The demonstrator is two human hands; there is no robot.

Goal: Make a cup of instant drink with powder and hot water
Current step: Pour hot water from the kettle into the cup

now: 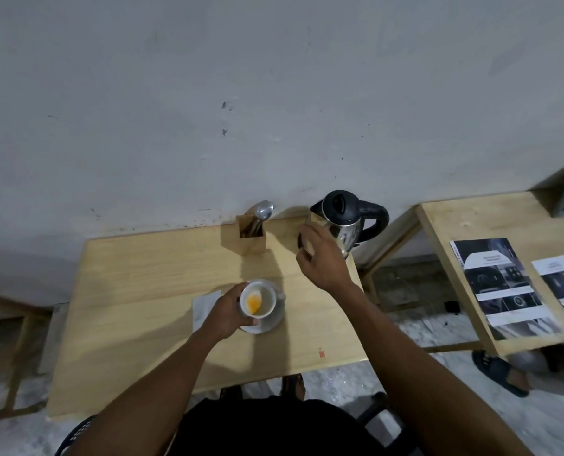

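Head view looks down on a pale wooden counter (136,291) set against a grey wall (274,93), with a second wooden table (491,218) off to the right carrying two printed sheets (504,284). At the counter's back right corner stands a steel kettle (346,225) with a black lid and black handle, the handle turned to the right. Along the back edge, left of the kettle, a small wooden holder (251,240) keeps a spoon (263,210) upright, bowl end up. Near the middle of the counter a white saucer (270,320) sits with a folded white napkin (205,306) just beside it on the left. The left hand (229,312) is wrapped around a white cup (258,298), holding it tilted over the saucer so its mouth faces the camera; a heap of orange powder (253,302) lies inside against the lower wall. The right hand (321,258) reaches toward the back right corner, fingers curled around a small brownish object (307,241) just in front of the kettle; blur hides what that object is. A small orange scrap (321,353) lies near the counter's front right corner.
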